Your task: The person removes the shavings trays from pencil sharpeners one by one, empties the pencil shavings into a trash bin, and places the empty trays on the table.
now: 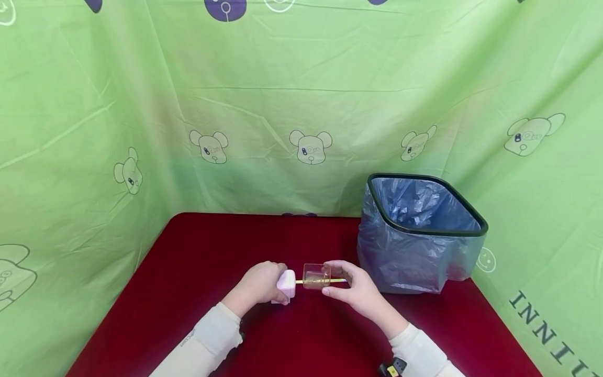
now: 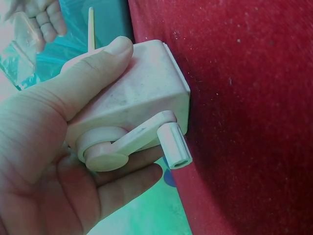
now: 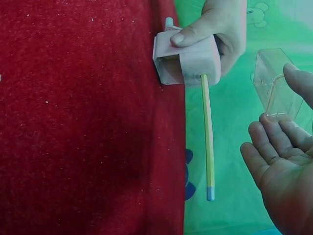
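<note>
My left hand [image 1: 259, 283] grips a pale pink crank pencil sharpener [image 2: 137, 83], thumb across one side. The crank handle [image 2: 175, 144] points away from the palm. From the opposite face sticks a yellow pencil [image 3: 208, 137] with a bluish end. An open rectangular slot [image 3: 170, 70] shows in the sharpener's body. Just to the right, my right hand [image 1: 353, 288] holds a clear plastic shavings drawer [image 3: 276, 81] between thumb and fingers, apart from the sharpener. In the head view the drawer hides part of the pencil. The drawer's contents are hard to make out.
A bin [image 1: 405, 262] lined with a bluish plastic bag stands at the table's back right, close beyond the right hand. Its dark rim [image 1: 438, 232] faces up. Dark red cloth [image 1: 226, 235] covers the table, and green printed curtains [image 1: 264, 104] enclose it.
</note>
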A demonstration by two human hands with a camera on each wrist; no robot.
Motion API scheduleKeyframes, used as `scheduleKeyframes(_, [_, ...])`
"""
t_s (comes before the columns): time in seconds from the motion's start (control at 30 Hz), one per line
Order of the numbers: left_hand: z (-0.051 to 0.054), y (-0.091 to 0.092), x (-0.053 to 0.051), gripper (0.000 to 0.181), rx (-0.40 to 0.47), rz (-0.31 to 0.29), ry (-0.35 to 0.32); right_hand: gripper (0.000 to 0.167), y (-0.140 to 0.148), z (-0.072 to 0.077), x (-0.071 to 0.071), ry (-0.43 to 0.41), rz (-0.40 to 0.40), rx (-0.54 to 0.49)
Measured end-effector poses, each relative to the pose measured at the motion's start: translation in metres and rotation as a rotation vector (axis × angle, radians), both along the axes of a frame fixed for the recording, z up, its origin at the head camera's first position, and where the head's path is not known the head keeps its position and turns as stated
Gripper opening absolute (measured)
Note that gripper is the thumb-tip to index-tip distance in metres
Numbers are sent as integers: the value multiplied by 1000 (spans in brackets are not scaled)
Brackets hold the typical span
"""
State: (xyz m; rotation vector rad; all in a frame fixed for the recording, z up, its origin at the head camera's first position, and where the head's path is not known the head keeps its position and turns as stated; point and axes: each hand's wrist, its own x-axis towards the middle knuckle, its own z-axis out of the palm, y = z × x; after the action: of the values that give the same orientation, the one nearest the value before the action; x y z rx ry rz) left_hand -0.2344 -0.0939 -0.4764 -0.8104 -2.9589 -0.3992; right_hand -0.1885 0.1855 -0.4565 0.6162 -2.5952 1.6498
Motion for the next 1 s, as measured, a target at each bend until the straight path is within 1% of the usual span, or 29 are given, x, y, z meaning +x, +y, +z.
scheduleKeyframes(0.27, [2,0,1,70,11,1,-16,55,0,-5,2,-13,-15,23])
scheduleKeyframes(0.4, [2,0,1,68,9,-1,-16,55,0,-9,3,-15,-10,23])
scheduleKeyframes(0.63, [2,0,1,66,5,-9,-9,55,0,-15,4,-23,0,53])
scheduleKeyframes(1.0, [4,0,3,66,8,-9,-22,54,0,-20,7,-64,23,36])
